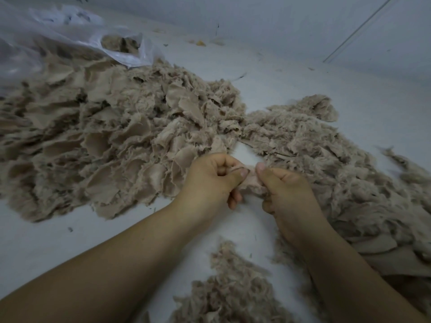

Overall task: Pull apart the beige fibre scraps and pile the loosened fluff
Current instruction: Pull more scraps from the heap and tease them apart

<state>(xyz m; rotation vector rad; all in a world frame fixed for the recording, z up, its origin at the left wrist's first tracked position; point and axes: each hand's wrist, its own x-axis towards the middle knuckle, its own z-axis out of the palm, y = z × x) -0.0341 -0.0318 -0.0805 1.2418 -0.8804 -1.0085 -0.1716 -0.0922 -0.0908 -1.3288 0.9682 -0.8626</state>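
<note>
Both hands pinching one beige fibre scrap

The left hand (213,180) and right hand (288,194) grasp a scrap (250,180) between them (scrap heap (105,141) left, fluff (233,287) near).

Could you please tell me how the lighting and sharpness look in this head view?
Head view: dim, flat, bluish light with only faint shadows; no glare except a soft sheen on the plastic bag; wide-angle bending at edges; both hands fairly sharp, nearest fluff soft.
</note>
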